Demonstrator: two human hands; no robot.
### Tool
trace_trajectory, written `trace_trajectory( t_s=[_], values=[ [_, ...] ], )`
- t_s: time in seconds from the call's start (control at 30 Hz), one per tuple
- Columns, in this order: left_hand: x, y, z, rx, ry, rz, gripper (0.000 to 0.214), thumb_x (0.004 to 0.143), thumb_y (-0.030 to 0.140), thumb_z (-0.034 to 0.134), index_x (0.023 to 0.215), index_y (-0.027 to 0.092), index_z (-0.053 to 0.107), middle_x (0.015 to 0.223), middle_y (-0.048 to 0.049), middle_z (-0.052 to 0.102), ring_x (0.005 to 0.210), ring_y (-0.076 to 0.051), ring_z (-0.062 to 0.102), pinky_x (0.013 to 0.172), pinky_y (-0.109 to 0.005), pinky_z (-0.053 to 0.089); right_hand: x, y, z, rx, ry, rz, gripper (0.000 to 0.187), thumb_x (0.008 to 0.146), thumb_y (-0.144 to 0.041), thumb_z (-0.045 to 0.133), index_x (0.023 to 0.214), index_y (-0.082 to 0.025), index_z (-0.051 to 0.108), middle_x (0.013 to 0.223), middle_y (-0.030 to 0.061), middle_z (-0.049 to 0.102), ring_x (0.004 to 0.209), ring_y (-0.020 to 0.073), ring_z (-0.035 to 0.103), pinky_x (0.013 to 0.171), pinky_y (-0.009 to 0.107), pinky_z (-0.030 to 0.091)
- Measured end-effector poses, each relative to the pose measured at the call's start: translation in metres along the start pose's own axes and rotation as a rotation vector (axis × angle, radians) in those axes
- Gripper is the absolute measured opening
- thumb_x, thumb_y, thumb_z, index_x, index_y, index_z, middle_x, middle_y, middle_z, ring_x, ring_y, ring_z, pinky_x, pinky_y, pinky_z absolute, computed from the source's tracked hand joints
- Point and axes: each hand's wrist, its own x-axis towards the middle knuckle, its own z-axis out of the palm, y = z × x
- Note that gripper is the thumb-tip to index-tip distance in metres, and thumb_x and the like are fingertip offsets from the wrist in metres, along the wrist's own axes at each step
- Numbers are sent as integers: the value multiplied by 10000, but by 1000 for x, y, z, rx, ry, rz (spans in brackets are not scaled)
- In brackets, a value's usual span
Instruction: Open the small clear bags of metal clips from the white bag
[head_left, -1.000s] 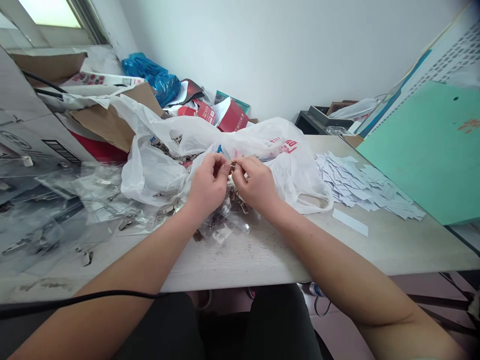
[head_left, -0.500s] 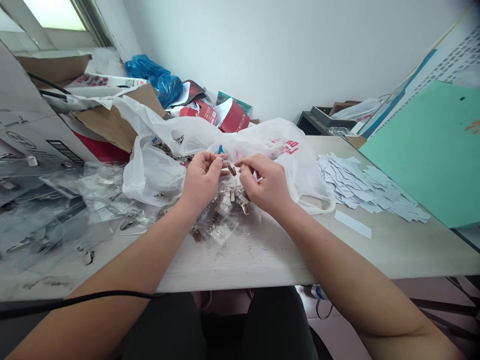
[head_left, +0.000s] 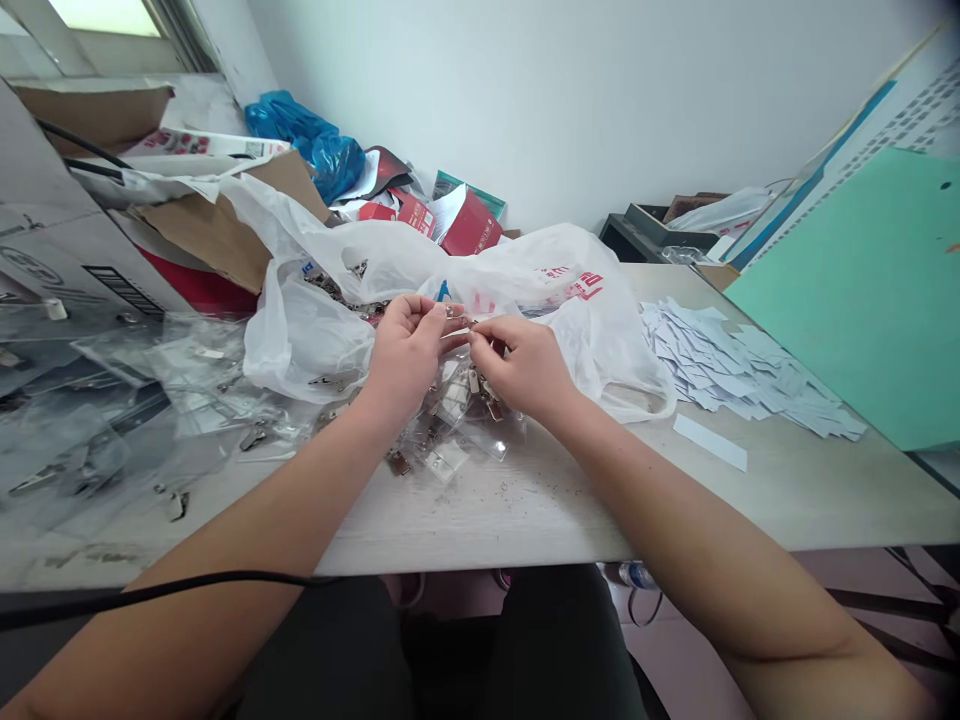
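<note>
Through my remote view, the left hand (head_left: 407,358) and right hand (head_left: 525,368) each hold a tight fingertip grip on a small silver metal clip (head_left: 457,322), which sits between them above a heap of clear plastic badge sleeves (head_left: 450,430) on the pale laminate surface (head_left: 480,520). A crumpled white plastic carrier bag (head_left: 315,340) lies just behind the hands; loose pale-blue paper slips (head_left: 742,375) sit to the right, beside a mint-green board (head_left: 847,300).

a cluttered workroom: worktable (head_left: 510,510), metal clips (head_left: 398,462), cardboard cartons (head_left: 60,250), paper slips (head_left: 720,370)
</note>
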Motion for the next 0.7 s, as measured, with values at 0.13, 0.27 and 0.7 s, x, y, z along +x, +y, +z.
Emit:
trace_trajectory(
  t_s=[0.13,0.27,0.7],
  values=[
    [4,-3,0,-63,71,-81,190,1063,119,627,919,213,545,987,-60,798,867,-163,807,853,-329,693,-1,-2,-1,-24,-118,-140,175,989,-212,666,939,-232,833,928,39,816,864,212,705,866,379,521],
    [6,-3,-1,-115,80,-96,189,1041,120,641,923,221,533,966,-52,787,913,-164,806,898,-312,683,-6,-6,3,-159,-257,-293,133,993,-262,737,973,-244,868,1049,70,809,1012,253,710,973,436,493],
    [9,-2,-4,-207,112,-110,187,990,112,685,918,210,543,967,-73,792,934,-189,812,943,-361,683,-14,-15,26,-456,-286,-167,212,1066,-346,733,1011,-254,916,1185,82,799,1145,315,540,1013,512,322]
  ],
)
